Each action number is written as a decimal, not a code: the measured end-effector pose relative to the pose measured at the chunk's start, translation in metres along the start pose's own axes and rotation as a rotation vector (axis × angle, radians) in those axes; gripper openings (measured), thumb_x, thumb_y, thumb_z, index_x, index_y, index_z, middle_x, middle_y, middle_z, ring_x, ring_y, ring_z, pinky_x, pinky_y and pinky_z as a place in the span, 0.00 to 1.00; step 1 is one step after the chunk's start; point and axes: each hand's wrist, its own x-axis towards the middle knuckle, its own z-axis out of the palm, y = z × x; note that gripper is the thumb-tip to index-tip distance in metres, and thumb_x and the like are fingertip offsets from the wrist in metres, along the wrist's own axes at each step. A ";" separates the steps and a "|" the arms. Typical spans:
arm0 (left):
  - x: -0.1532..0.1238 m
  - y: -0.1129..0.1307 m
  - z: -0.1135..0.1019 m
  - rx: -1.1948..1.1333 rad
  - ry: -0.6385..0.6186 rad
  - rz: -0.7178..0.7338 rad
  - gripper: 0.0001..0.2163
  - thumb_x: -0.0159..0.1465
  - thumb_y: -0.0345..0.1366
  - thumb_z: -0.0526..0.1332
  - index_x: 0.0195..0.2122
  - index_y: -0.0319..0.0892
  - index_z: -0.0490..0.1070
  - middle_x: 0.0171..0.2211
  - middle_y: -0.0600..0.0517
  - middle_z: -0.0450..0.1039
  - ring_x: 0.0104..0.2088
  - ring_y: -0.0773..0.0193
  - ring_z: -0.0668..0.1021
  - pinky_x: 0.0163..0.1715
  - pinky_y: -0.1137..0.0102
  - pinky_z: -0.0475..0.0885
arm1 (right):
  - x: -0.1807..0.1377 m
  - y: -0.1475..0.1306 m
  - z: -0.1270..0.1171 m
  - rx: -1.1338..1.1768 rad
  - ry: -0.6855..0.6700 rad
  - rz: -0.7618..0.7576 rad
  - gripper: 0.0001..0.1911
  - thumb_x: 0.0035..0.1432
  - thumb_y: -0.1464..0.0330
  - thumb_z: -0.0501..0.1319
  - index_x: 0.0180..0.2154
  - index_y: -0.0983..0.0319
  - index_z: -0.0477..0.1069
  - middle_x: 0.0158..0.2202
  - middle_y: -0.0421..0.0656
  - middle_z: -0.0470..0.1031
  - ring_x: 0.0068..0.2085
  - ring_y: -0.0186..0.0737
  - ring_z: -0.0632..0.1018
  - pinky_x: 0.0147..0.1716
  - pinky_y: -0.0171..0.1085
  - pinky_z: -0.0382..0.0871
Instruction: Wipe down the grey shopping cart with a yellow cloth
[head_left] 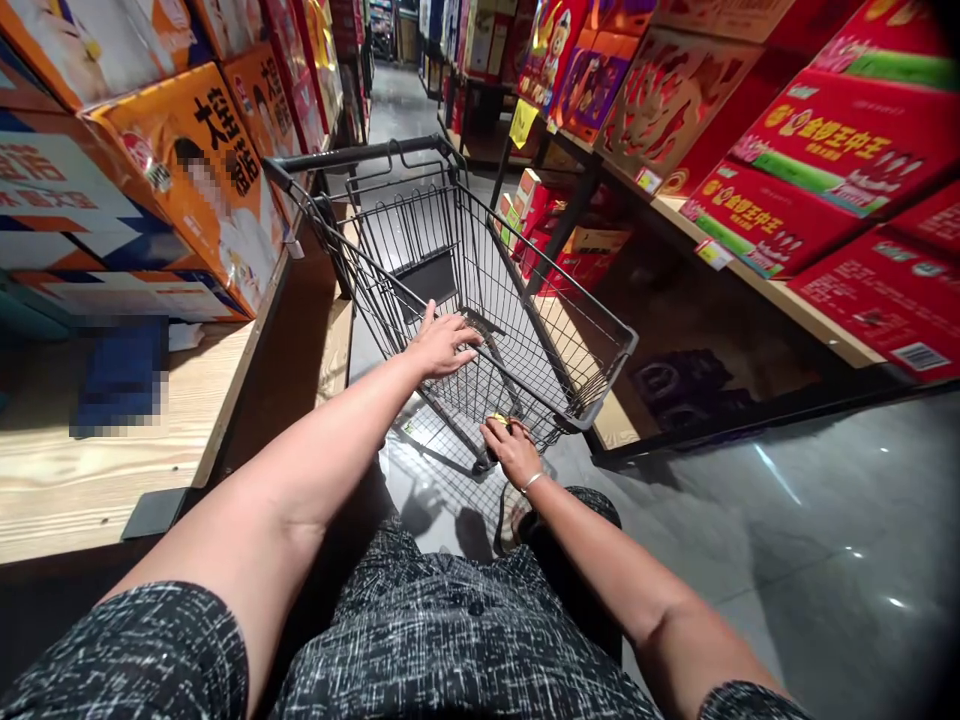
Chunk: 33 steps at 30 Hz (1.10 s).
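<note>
A black wire shopping cart point(585, 330) stands in the aisle in front of me, its basket holding nothing I can see. My left hand point(442, 342) rests on the cart's near rim with the fingers wrapped over the wire. My right hand point(510, 448) is lower, at the cart's near bottom corner, closed round a small yellow object point(501, 420) that I cannot name. A thin bracelet sits on my right wrist.
Shelves line both sides of the aisle. On the left, orange and white gift boxes point(202, 170) stand on a wooden shelf point(112, 460). On the right, red boxes point(825, 170) fill the shelves. The grey tiled floor point(787, 560) runs ahead.
</note>
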 end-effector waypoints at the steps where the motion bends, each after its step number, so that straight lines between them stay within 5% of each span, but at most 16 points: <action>1: -0.001 -0.004 -0.001 0.006 0.002 -0.001 0.13 0.69 0.44 0.60 0.50 0.51 0.78 0.48 0.51 0.73 0.61 0.53 0.71 0.72 0.39 0.32 | -0.001 0.001 -0.015 -0.007 0.070 -0.018 0.27 0.67 0.73 0.54 0.63 0.50 0.71 0.64 0.43 0.72 0.58 0.49 0.70 0.56 0.47 0.70; 5: -0.006 -0.010 -0.007 0.010 -0.013 -0.043 0.15 0.70 0.47 0.59 0.50 0.49 0.79 0.50 0.50 0.74 0.65 0.51 0.68 0.72 0.39 0.33 | -0.012 0.002 -0.075 -0.014 0.427 -0.049 0.29 0.68 0.72 0.57 0.68 0.50 0.66 0.66 0.43 0.71 0.61 0.52 0.65 0.61 0.50 0.66; 8: -0.014 0.003 -0.009 0.001 -0.056 -0.042 0.16 0.71 0.48 0.58 0.53 0.50 0.79 0.53 0.49 0.75 0.69 0.48 0.63 0.71 0.36 0.31 | -0.022 -0.001 -0.091 -0.026 0.533 -0.031 0.31 0.68 0.74 0.58 0.69 0.50 0.64 0.65 0.44 0.71 0.62 0.53 0.63 0.61 0.51 0.64; 11: -0.024 0.026 -0.004 -0.004 -0.113 0.057 0.18 0.70 0.46 0.61 0.59 0.52 0.76 0.57 0.49 0.74 0.70 0.48 0.62 0.71 0.37 0.29 | -0.028 -0.007 -0.063 -0.057 0.403 -0.028 0.28 0.68 0.73 0.57 0.66 0.50 0.68 0.65 0.44 0.72 0.60 0.53 0.65 0.56 0.50 0.68; 16: -0.037 0.043 0.010 -0.016 -0.122 0.102 0.27 0.65 0.38 0.67 0.66 0.52 0.69 0.67 0.45 0.64 0.75 0.44 0.51 0.72 0.37 0.38 | -0.029 -0.019 0.012 -0.033 -0.078 -0.015 0.22 0.67 0.73 0.58 0.58 0.50 0.75 0.64 0.42 0.73 0.59 0.50 0.71 0.56 0.50 0.70; 20: -0.038 0.036 0.015 -0.040 -0.094 0.099 0.26 0.64 0.33 0.67 0.63 0.54 0.71 0.66 0.47 0.64 0.76 0.45 0.50 0.72 0.38 0.40 | -0.023 -0.030 0.028 -0.016 -0.196 -0.007 0.18 0.67 0.72 0.59 0.55 0.52 0.77 0.62 0.43 0.74 0.59 0.47 0.72 0.58 0.47 0.69; 23: -0.037 0.030 0.015 -0.056 -0.070 0.114 0.25 0.64 0.30 0.66 0.62 0.54 0.72 0.66 0.47 0.65 0.76 0.45 0.51 0.72 0.38 0.41 | -0.015 -0.037 0.002 -0.022 -0.096 -0.048 0.20 0.68 0.72 0.58 0.57 0.50 0.76 0.63 0.44 0.73 0.58 0.48 0.71 0.55 0.47 0.70; 29: -0.043 0.019 0.015 -0.053 -0.038 0.079 0.25 0.65 0.24 0.58 0.61 0.53 0.74 0.64 0.48 0.66 0.75 0.48 0.53 0.72 0.38 0.41 | 0.009 -0.029 -0.100 -0.022 0.453 -0.086 0.28 0.68 0.72 0.56 0.66 0.47 0.68 0.67 0.42 0.69 0.63 0.55 0.61 0.60 0.53 0.65; 33: -0.050 0.009 0.013 -0.051 -0.025 0.064 0.25 0.65 0.25 0.60 0.61 0.55 0.74 0.66 0.48 0.66 0.76 0.48 0.51 0.71 0.37 0.41 | 0.011 -0.016 -0.132 0.004 0.366 -0.081 0.29 0.65 0.76 0.55 0.65 0.52 0.70 0.66 0.45 0.70 0.60 0.54 0.64 0.57 0.53 0.68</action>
